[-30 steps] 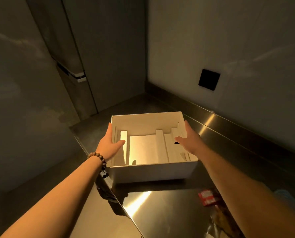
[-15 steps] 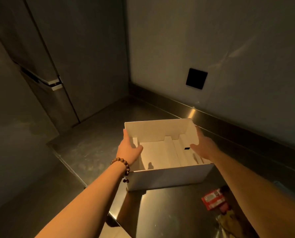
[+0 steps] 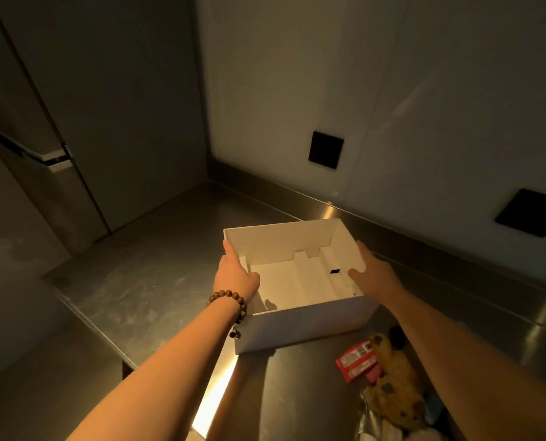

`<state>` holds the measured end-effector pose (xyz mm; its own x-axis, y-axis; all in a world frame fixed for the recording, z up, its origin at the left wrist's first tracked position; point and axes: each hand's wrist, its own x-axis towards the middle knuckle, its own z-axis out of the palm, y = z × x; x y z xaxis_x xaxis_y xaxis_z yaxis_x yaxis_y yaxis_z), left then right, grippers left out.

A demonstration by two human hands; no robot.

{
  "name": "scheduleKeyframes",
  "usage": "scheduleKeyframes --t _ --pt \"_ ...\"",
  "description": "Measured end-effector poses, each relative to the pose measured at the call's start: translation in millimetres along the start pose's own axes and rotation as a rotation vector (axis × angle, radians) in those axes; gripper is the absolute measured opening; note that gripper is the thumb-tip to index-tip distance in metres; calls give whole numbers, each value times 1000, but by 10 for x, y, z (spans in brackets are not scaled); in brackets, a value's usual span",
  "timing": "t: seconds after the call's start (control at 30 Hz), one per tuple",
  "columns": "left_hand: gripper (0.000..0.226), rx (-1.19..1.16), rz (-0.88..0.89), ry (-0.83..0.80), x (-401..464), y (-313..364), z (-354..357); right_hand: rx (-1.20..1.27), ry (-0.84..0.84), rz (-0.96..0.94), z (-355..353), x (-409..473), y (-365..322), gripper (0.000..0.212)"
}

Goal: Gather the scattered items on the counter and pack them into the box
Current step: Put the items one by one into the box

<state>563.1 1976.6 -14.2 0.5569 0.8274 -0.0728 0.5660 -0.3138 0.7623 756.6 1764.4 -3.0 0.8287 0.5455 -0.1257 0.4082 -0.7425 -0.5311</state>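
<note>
Box: the white box (image 3: 300,326) is sitting open-topped on the steel surface (image 3: 144,281), near the left front edge, with its far end reaching toward the back wall.
Left hand: the left hand (image 3: 235,275) is pressing flat on the box's left wall, thumb hooking over the rim to the inside, beaded bracelet (image 3: 230,305) hanging at the wrist.
Right hand: the right hand (image 3: 371,272) is cupping the right wall, thumb inside, fingers outside.
Grip: both hands are squeezing the walls between thumb and fingers, so the box is being pinched from two sides.
Contents: nothing is lying inside yet; only folded white inserts and a small dark slot are showing on the floor.
Waiting items: a red packet (image 3: 356,361) and a spotted yellowish thing (image 3: 395,374), too dim to name, are lying just right of the box's near corner, partly under the right forearm.
Pointing: the long axis is running from near-left to far-right, angled toward the wall; the opening is facing straight up.
Risk, edge: the near left corner is sitting close to the surface's edge, so a pull toward the body could tip it off.
Risk, walls: thin card could be bowing inward under a hard squeeze.
Risk, forearm: a sweeping right arm could be knocking the packet away.
</note>
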Motion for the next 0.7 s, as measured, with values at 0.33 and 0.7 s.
scheduleKeyframes --t 0.33,0.7 --pt "75 407 370 146 -243 130 -99 57 -48 1 -66 -288 -1 67" --pt "73 208 793 -251 -1334 813 794 -85 -100 23 -694 -1092 933 55"
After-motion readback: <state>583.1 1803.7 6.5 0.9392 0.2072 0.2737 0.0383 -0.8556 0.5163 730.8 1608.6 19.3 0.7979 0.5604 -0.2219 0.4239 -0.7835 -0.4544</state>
